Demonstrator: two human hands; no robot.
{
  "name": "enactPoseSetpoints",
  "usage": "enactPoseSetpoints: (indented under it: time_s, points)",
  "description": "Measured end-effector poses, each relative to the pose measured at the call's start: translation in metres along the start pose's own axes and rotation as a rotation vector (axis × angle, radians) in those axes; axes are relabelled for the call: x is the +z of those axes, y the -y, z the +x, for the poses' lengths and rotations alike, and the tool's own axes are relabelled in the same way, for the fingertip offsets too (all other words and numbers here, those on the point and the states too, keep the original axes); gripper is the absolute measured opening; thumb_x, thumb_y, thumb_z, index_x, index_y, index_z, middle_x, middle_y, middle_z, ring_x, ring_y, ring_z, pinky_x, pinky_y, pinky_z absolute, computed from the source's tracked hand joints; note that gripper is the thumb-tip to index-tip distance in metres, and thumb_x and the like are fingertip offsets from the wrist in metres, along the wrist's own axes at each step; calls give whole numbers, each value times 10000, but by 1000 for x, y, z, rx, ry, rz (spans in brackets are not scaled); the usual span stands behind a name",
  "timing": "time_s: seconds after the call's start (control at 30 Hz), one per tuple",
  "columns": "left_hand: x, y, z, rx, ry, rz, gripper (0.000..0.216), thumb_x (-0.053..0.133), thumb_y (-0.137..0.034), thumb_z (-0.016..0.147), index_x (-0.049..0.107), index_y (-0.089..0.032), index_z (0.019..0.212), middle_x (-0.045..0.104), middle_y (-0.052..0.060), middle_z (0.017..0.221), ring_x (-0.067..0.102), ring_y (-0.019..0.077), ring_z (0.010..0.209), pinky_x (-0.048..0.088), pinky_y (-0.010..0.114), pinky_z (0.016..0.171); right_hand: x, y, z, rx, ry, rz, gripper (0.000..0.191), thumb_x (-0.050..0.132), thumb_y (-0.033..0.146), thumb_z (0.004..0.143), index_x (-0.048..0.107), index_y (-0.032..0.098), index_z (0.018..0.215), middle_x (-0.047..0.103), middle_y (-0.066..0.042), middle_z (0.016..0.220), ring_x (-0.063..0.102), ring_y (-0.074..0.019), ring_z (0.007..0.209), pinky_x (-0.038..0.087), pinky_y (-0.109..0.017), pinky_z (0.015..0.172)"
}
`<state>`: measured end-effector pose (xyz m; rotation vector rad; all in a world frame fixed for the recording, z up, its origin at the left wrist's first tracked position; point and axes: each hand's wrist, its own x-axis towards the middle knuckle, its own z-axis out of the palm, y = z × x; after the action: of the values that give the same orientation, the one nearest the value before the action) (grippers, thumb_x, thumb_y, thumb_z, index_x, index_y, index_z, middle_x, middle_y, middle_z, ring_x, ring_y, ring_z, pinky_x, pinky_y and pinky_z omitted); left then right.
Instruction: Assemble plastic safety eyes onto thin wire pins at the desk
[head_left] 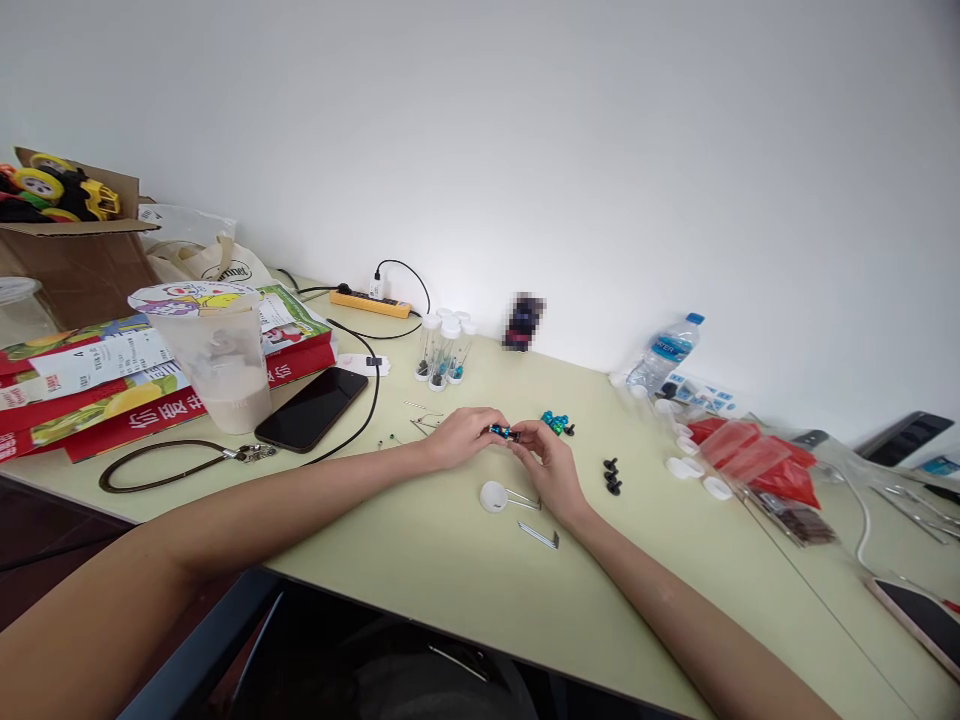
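My left hand (466,437) and my right hand (553,468) meet above the table, fingertips closed on a small shiny blue-and-black piece (504,433) between them. Its exact kind is too small to make out, and the fingers cover its ends. Just beyond my right hand lies a cluster of blue-green pieces (553,421). Farther right sit several black knob-like pieces (613,477). Nearer me are a white round cap (493,497), a thin metal prong piece (525,499) and short metal strips (538,535). Thin metal pins (426,422) lie beyond my left hand.
Clear tubes with white caps (447,350) stand behind the hands. To the left are a phone (313,408), a plastic cup (225,370), red packages (300,365) and a cord loop (165,465). A water bottle (664,355) and a red bag (787,470) lie right.
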<state>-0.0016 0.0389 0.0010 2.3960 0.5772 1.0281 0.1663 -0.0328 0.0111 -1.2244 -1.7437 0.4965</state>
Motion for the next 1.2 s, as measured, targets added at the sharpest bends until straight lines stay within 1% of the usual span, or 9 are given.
enactPoseSetpoints:
  time_s: [0.13,0.23,0.33,0.63,0.7,0.83,0.9,1.03,1.2]
  points:
    - [3,1,-1,15,-7,118,156,457,-249,855,584,-197,930,614,40,887,552,168,797,374,244,684,0,2,0,86,24,49,278,497,441,830,542,226,1000,620,-38,879,580,-179,787,480,-330,732]
    - [3,-2,-2,11,41,170,127,468,-253,849,572,-203,903,591,41,861,538,179,805,364,251,684,-1,0,1,154,82,69,294,413,478,860,551,218,851,601,-16,718,553,-163,637,465,-301,604]
    - [3,-4,-2,5,47,158,132,452,-252,856,567,-200,895,580,47,857,530,183,803,366,257,684,0,-5,2,184,119,92,292,409,472,861,534,215,802,577,-11,679,527,-154,592,437,-282,538]
    - [4,-4,-1,-55,-7,73,145,432,-214,854,568,-197,903,590,45,874,522,190,826,369,278,731,0,-10,5,128,67,81,252,521,400,807,535,232,994,592,-35,953,554,-169,805,470,-316,713]
    - [4,-4,-1,-31,-4,80,152,423,-218,859,567,-197,900,587,48,882,523,190,828,369,278,733,0,-11,5,159,64,85,257,510,420,815,543,229,983,598,-32,930,554,-162,774,471,-305,684]
    - [5,-4,-3,-11,9,55,150,425,-231,859,570,-203,882,582,43,849,523,189,818,370,278,735,-1,-11,4,192,120,84,333,402,469,862,561,201,746,586,-18,686,518,-146,605,451,-282,564]
    - [5,-5,-3,-26,4,45,145,429,-225,856,571,-203,879,583,40,836,522,187,805,372,279,733,0,-11,4,184,130,94,326,408,471,859,556,202,749,578,-11,651,510,-144,576,444,-278,536]
    - [4,-6,-2,-64,7,34,146,437,-215,849,569,-206,912,598,38,880,527,188,824,373,281,741,0,-10,3,145,76,79,249,481,450,822,549,219,881,586,-15,760,530,-156,648,458,-291,588]
    - [3,-5,-2,-20,6,90,157,442,-226,852,573,-205,935,608,46,898,537,193,843,375,272,726,1,-12,4,159,61,92,249,509,441,805,550,233,935,594,-27,853,541,-164,719,458,-301,645]
